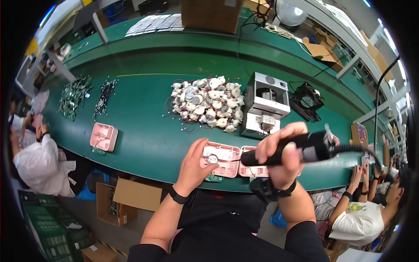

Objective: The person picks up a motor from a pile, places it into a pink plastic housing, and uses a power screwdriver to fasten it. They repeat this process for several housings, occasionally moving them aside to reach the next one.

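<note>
A pink plastic housing [228, 150] lies hollow side up near the bench's front edge. My left hand [195, 163] grips its left side, the thumb pressed on a small round metal-faced part [212, 159] inside. My right hand [284, 153] is closed around a black corded electric screwdriver [307, 147], held above a second pink housing [257, 171]. The screwdriver's thin bit points left, over the first housing; whether it touches a screw is too small to tell. A green circuit board [214, 178] shows at the first housing's near edge.
A heap of white motors with wires [207, 102] lies beyond my hands, beside a grey-white machine [266, 105] and black fan [307, 100]. Leftward are another pink housing [104, 136] and small-part piles [75, 97]. The screwdriver cable [360, 149] runs right. People work at both sides.
</note>
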Tool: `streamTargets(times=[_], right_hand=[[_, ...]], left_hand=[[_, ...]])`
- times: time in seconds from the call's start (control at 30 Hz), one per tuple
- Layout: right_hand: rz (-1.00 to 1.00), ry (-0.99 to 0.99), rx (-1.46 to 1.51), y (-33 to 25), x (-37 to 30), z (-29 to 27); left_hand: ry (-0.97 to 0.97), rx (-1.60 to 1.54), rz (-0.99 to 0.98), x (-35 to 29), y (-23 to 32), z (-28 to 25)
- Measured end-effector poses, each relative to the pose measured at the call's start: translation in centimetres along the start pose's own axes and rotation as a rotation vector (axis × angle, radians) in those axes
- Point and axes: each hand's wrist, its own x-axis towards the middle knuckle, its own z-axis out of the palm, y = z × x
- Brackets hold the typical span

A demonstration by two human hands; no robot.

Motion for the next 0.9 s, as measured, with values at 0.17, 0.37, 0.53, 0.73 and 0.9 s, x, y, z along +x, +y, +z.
streamTargets(times=[0.17, 0.37, 0.53, 0.73, 0.9], right_hand=[[0.004, -0.234, 0.056, 4.5, -1.6, 3.3], [0.135, -0.347, -0.037, 7.3, -1.7, 4.2], [0.191, -0.274, 0.003, 8.8, -2.4, 4.1], [0.13, -0.345, -0.208, 10.3, -2.0, 3.2], [0.063, -0.402, -0.472, 10.7, -1.5, 4.7]], left_hand=[[-0.029, 0.004, 0.031, -0.3, -1.9, 0.2], [-0.034, -0.024, 0.007, -0.5, -2.4, 0.8], [-0.005, -0.044, -0.032, -0.9, -2.1, 1.0], [-0.01, -0.013, -0.01, -0.4, -3.0, 1.4], [0.062, -0.136, 0.003, 0.1, -3.3, 1.0]])
